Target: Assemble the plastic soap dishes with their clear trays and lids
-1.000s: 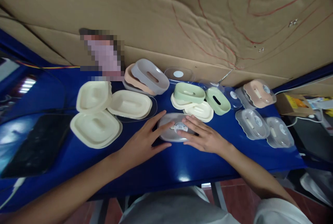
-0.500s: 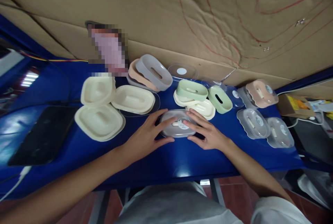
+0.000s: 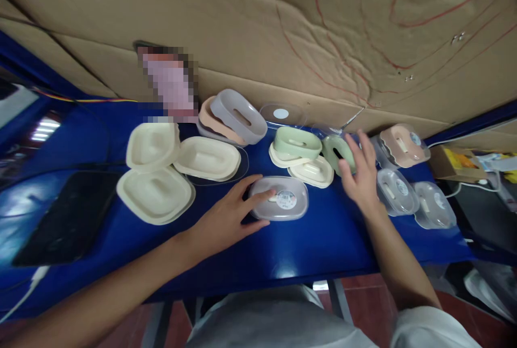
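Note:
Before me a grey plastic box with a clear lid and a round white label (image 3: 297,202) lies flat on the table. My left hand (image 3: 238,205) grips its left end, thumb along the near edge and a finger on the lid. To the right, my right hand (image 3: 361,175) is raised with fingers apart and holds nothing. It partly covers a green oval box with a slot (image 3: 333,148). Beside that, another green slotted box (image 3: 298,143) sits on a cream tray-like piece (image 3: 278,158), with a second cream piece (image 3: 313,170) close by.
Cream pieces (image 3: 155,194) lie at the left, near a dark tablet (image 3: 67,218) with a cable. Grey (image 3: 238,113) and peach boxes (image 3: 210,116) are stacked at the back. Lidded boxes (image 3: 434,205) stand at the right. A cardboard wall (image 3: 242,30) closes off the back.
My right hand has let go of the grey box and moved right and away from me, towards the second green box. My left hand stays on the grey box.

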A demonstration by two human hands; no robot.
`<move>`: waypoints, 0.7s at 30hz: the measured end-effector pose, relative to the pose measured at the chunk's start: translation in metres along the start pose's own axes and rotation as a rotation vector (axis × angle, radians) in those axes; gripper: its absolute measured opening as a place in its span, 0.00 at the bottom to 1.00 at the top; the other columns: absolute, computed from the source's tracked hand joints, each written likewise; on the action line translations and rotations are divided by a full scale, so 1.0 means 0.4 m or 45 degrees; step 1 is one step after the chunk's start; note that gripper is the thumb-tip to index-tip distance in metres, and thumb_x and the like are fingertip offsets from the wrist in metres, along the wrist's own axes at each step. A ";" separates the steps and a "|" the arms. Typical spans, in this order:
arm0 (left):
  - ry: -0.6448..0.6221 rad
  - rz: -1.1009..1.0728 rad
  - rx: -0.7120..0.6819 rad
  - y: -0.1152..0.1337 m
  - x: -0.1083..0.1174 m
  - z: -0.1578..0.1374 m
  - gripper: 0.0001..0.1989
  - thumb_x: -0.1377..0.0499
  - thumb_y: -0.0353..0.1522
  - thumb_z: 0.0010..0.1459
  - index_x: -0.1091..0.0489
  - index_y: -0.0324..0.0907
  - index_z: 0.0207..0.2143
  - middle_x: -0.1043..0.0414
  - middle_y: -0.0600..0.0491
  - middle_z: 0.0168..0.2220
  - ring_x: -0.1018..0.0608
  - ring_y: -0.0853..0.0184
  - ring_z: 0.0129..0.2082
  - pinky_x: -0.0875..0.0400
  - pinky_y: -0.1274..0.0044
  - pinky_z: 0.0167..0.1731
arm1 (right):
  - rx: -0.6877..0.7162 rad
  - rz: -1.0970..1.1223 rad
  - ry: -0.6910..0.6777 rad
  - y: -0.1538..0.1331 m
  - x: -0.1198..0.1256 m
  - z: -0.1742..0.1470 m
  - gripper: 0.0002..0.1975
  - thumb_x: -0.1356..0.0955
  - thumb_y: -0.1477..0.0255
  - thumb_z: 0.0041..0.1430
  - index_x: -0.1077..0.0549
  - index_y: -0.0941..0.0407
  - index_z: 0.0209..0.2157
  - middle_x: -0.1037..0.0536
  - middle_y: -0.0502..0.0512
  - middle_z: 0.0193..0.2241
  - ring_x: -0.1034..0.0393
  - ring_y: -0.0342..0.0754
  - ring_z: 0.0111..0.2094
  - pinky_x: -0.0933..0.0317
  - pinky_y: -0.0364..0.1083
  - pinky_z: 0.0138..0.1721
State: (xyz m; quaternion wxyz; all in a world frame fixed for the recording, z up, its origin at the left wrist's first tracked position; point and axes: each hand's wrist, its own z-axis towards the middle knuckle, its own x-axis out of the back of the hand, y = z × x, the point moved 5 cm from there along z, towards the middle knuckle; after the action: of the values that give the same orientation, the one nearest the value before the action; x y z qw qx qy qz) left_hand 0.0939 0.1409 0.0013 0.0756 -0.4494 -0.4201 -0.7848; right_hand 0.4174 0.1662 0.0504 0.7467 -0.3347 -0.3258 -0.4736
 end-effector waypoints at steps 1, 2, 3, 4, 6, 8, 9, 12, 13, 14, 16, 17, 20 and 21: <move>-0.021 -0.009 -0.011 0.002 -0.002 0.000 0.33 0.30 0.34 0.63 0.34 0.55 0.69 0.41 0.45 0.71 0.26 0.52 0.65 0.25 0.61 0.64 | -0.129 -0.086 -0.005 0.050 -0.005 0.007 0.34 0.39 0.48 0.73 0.38 0.47 0.73 0.43 0.61 0.76 0.53 0.69 0.77 0.51 0.77 0.71; -0.042 -0.013 -0.021 0.003 -0.005 -0.001 0.34 0.30 0.34 0.62 0.34 0.56 0.69 0.41 0.46 0.71 0.26 0.51 0.66 0.26 0.59 0.65 | -0.229 -0.142 -0.033 0.095 -0.016 0.010 0.34 0.40 0.48 0.74 0.38 0.48 0.73 0.45 0.62 0.76 0.54 0.69 0.77 0.54 0.78 0.71; -0.060 -0.013 -0.028 0.004 -0.008 -0.002 0.35 0.29 0.34 0.61 0.34 0.56 0.68 0.41 0.46 0.71 0.27 0.50 0.66 0.26 0.58 0.65 | -0.311 -0.167 -0.078 0.133 -0.031 0.010 0.34 0.41 0.47 0.74 0.38 0.48 0.73 0.44 0.62 0.76 0.53 0.69 0.77 0.55 0.79 0.71; -0.078 -0.009 -0.034 0.004 -0.011 -0.004 0.36 0.28 0.33 0.60 0.34 0.56 0.69 0.41 0.45 0.72 0.27 0.50 0.66 0.26 0.56 0.65 | -0.379 -0.165 -0.131 0.160 -0.049 0.007 0.34 0.41 0.46 0.74 0.38 0.48 0.73 0.41 0.63 0.75 0.50 0.68 0.76 0.54 0.79 0.70; -0.096 -0.005 -0.043 0.005 -0.014 -0.006 0.39 0.27 0.32 0.59 0.35 0.57 0.69 0.42 0.45 0.72 0.27 0.49 0.67 0.26 0.56 0.64 | -0.461 -0.103 -0.246 0.182 -0.084 -0.003 0.34 0.43 0.46 0.75 0.38 0.48 0.73 0.33 0.63 0.71 0.43 0.66 0.74 0.51 0.79 0.69; -0.108 -0.027 -0.057 0.008 -0.014 -0.008 0.39 0.27 0.31 0.59 0.35 0.57 0.69 0.42 0.46 0.72 0.26 0.50 0.66 0.24 0.58 0.63 | -0.458 -0.011 -0.326 0.161 -0.103 -0.011 0.35 0.43 0.46 0.75 0.39 0.48 0.73 0.29 0.63 0.68 0.37 0.64 0.71 0.46 0.76 0.69; -0.109 -0.048 -0.068 0.012 -0.013 -0.008 0.39 0.27 0.31 0.59 0.35 0.57 0.69 0.42 0.46 0.72 0.25 0.52 0.65 0.23 0.60 0.63 | -0.434 0.036 -0.341 0.141 -0.104 -0.012 0.34 0.43 0.46 0.75 0.38 0.48 0.73 0.28 0.63 0.68 0.36 0.63 0.70 0.44 0.74 0.69; -0.103 -0.120 -0.109 0.024 -0.007 -0.010 0.37 0.27 0.32 0.59 0.34 0.57 0.68 0.40 0.48 0.71 0.24 0.55 0.64 0.23 0.64 0.63 | -0.352 0.156 -0.279 0.080 -0.078 -0.005 0.32 0.43 0.48 0.76 0.34 0.50 0.71 0.27 0.62 0.67 0.33 0.60 0.69 0.40 0.68 0.69; -0.093 -0.139 -0.128 0.029 -0.003 -0.011 0.37 0.27 0.33 0.59 0.34 0.57 0.68 0.40 0.48 0.71 0.24 0.56 0.64 0.24 0.64 0.64 | -0.340 0.171 -0.227 0.066 -0.060 -0.002 0.32 0.43 0.48 0.76 0.32 0.51 0.70 0.26 0.63 0.66 0.32 0.61 0.68 0.39 0.67 0.69; -0.081 -0.153 -0.143 0.032 0.000 -0.012 0.37 0.27 0.34 0.59 0.34 0.57 0.68 0.40 0.48 0.71 0.25 0.56 0.65 0.24 0.64 0.64 | -0.334 0.174 -0.164 0.056 -0.041 0.001 0.32 0.43 0.49 0.77 0.31 0.52 0.69 0.26 0.64 0.66 0.32 0.61 0.68 0.39 0.68 0.69; -0.045 -0.178 -0.154 0.034 0.008 -0.013 0.37 0.27 0.34 0.60 0.35 0.57 0.68 0.41 0.47 0.72 0.26 0.55 0.66 0.25 0.63 0.65 | -0.292 0.188 -0.056 0.035 0.000 0.002 0.32 0.44 0.48 0.77 0.33 0.51 0.70 0.28 0.64 0.67 0.35 0.62 0.70 0.40 0.70 0.70; -0.016 -0.192 -0.151 0.033 0.013 -0.012 0.36 0.28 0.34 0.61 0.35 0.56 0.68 0.41 0.46 0.72 0.27 0.54 0.67 0.26 0.62 0.66 | -0.232 0.219 -0.051 0.017 0.015 0.000 0.33 0.43 0.47 0.76 0.35 0.50 0.71 0.29 0.64 0.68 0.37 0.63 0.71 0.42 0.71 0.70; 0.100 -0.239 -0.133 0.026 0.032 -0.008 0.35 0.28 0.36 0.62 0.36 0.55 0.68 0.41 0.45 0.71 0.28 0.53 0.67 0.27 0.59 0.67 | 0.106 0.397 -0.312 -0.081 0.028 -0.022 0.40 0.35 0.43 0.69 0.41 0.47 0.74 0.38 0.62 0.74 0.44 0.64 0.75 0.43 0.70 0.72; 0.143 -0.253 -0.144 0.024 0.038 -0.006 0.35 0.29 0.37 0.62 0.36 0.54 0.68 0.41 0.44 0.70 0.28 0.52 0.68 0.27 0.58 0.67 | 0.226 0.452 -0.425 -0.123 0.025 -0.035 0.43 0.31 0.44 0.66 0.42 0.47 0.75 0.41 0.62 0.75 0.45 0.65 0.75 0.42 0.69 0.72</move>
State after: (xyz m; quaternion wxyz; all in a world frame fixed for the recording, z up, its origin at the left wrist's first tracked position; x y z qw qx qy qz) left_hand 0.0884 0.1370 0.0182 -0.0046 -0.3644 -0.4129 -0.8347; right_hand 0.3776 0.1339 0.0602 0.7805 -0.3930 -0.4210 -0.2429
